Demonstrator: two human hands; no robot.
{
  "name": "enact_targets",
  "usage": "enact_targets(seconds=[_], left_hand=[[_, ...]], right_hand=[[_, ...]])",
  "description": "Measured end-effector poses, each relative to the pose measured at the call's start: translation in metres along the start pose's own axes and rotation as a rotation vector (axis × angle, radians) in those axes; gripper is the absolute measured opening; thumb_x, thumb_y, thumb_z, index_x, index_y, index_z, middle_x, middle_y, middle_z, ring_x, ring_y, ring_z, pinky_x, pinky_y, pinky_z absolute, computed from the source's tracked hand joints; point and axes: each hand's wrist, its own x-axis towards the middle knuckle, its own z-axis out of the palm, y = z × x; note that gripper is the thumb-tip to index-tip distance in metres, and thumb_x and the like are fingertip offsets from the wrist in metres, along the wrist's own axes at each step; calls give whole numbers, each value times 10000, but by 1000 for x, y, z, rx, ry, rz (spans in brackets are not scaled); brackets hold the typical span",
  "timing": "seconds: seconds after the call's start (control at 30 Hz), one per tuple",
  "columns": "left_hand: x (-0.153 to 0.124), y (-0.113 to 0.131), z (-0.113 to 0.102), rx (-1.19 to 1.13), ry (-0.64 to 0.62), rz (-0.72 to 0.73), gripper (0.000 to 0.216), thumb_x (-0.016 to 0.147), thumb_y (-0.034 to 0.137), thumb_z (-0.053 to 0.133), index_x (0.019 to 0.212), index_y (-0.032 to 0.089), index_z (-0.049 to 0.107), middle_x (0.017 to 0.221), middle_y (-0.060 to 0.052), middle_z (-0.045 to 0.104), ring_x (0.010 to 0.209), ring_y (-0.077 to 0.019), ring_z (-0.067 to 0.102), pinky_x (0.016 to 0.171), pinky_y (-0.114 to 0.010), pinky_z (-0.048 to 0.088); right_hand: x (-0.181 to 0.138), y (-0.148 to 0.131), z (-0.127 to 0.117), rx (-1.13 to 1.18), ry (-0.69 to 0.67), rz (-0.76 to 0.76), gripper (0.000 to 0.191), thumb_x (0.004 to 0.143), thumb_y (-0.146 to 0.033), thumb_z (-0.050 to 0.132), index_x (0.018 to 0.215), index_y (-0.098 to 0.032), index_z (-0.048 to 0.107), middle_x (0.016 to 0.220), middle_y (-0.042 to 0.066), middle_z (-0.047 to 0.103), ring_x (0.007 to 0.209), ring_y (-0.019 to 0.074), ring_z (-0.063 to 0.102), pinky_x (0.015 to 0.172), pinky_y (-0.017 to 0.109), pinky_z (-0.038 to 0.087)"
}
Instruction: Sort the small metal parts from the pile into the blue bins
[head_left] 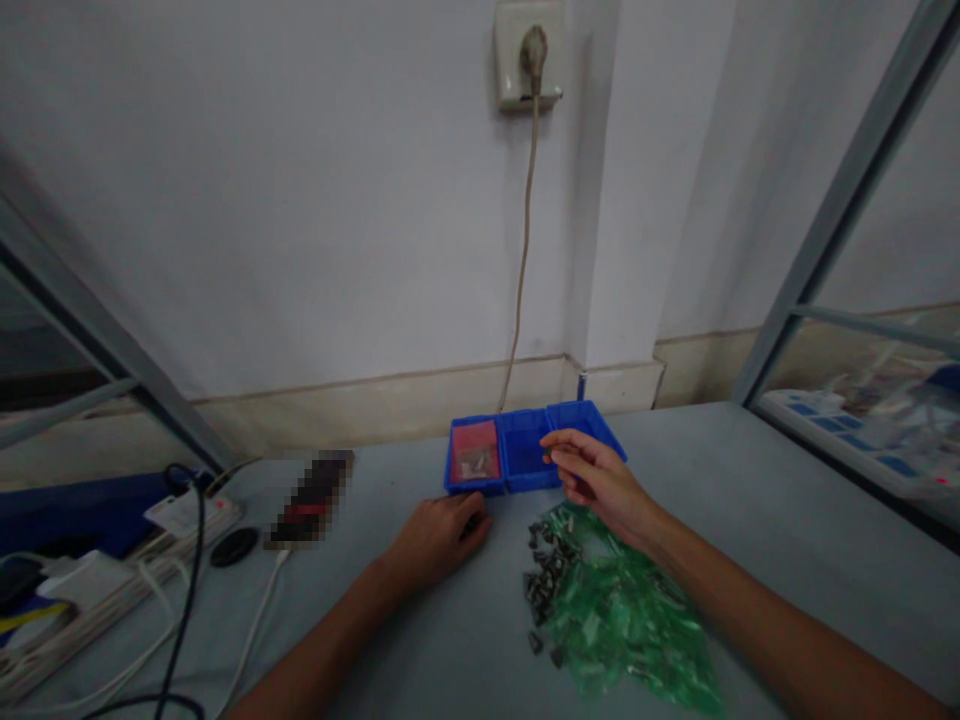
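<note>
Both hands (441,540) near blue bins (525,445)

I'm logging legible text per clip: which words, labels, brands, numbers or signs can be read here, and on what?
None can be read.
Phone: pixelated, illegible.
Packet: any print too small and blurred.
Green bag: any print too blurred.
Wall socket: any marking too blurred.

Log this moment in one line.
right hand: at blue bins, seemingly pinching small piece | left hand: resting on table | dark pieces: loose beside green bag
</note>
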Motion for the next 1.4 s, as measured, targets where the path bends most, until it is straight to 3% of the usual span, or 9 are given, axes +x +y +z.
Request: enact_targets(seconds=[0.13,0.27,0.4,0.53,0.77,0.93,1.13,1.4], left_hand=[[0,1,0,0,1,5,179,1026,347,473,937,223,566,867,-15,697,716,-175,632,646,-269,391],[1,1,0,15,-5,6,165,1023,329,477,934,220,561,875,-17,702,718,-173,632,643,-269,387],[1,1,-1,26,-8,2,174,1025,336,472,937,218,565,879,-22,702,721,-172,631,642,-266,388],[1,1,-1,31,-22,-2,177,1026,334,470,925,220,560,860,-15,694,702,-162,624,633,-258,381],[1,1,-1,32,-17,11,183,1035,345,462,934,222,552,875,-12,698,719,-168,628,650,-264,390],[1,0,-1,32,-20,4,184,1031,342,466,924,220,553,851,-10,688,701,-166,622,642,-260,384],[1,0,-1,27,-20,3,178,1023,341,479,911,222,548,839,-5,682,706,-165,625,636,-258,375],[1,-1,2,38,-3,5,165,1021,336,486,922,225,559,843,0,686,678,-157,614,628,-259,373]], right_hand=[[0,1,0,-2,3,-10,272,794,-344,810,1016,-229,703,841,9,626,536,76,404,416,187,293],[0,1,0,60,-2,23,224,855,-386,749,999,-228,682,809,10,633,519,76,403,404,182,270],[0,1,1,111,-13,44,230,881,-405,721,999,-211,679,637,-40,512,470,68,336,397,184,241],[-1,1,3,168,-15,62,221,869,-375,732,984,-194,679,590,-67,418,467,67,274,401,186,222],[-4,0,7,163,-3,79,204,874,-373,725,978,-201,694,627,-52,436,496,71,288,412,186,218],[-4,-1,7,47,46,54,250,852,-362,746,1050,-212,719,808,19,595,605,99,420,451,188,299],[-5,2,8,-27,19,-9,222,787,-284,799,980,-221,708,864,0,578,615,93,448,467,202,329],[-5,-1,9,104,-4,78,196,888,-375,707,977,-207,661,714,-13,563,529,83,370,443,197,282]])
